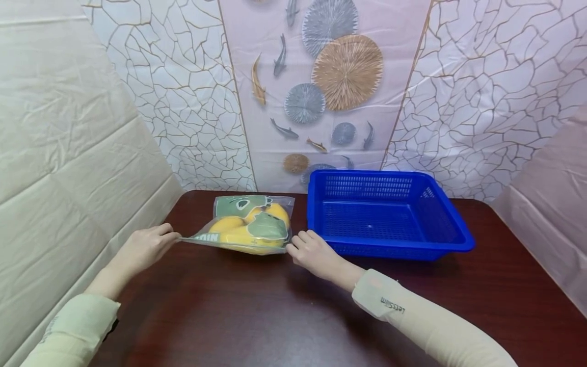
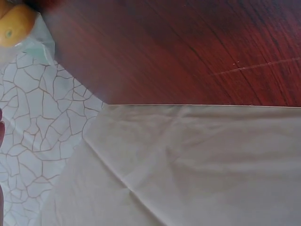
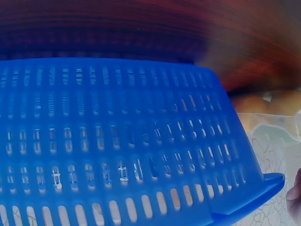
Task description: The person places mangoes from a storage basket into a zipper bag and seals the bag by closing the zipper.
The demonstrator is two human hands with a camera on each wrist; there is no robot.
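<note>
A clear plastic bag (image 1: 229, 238) with green print holds several smooth yellow fruits (image 1: 236, 235); their exact kind I cannot tell. It lies on the table left of the blue basket. My left hand (image 1: 147, 247) pinches the left end of the bag's near edge, and my right hand (image 1: 316, 255) grips the right end. Between them that edge is stretched in a nearly straight line. In the left wrist view, part of a fruit (image 2: 18, 26) shows through the plastic at the upper left corner. Only some fingers of the right hand (image 3: 295, 197) show in the right wrist view.
A blue slotted plastic basket (image 1: 390, 244) stands at the back right of the dark red-brown table (image 1: 257, 316), close beside the right hand. Nothing shows inside it. A patterned cloth (image 1: 192, 102) hangs behind the table, and pale cloth (image 1: 69, 153) lines the left side.
</note>
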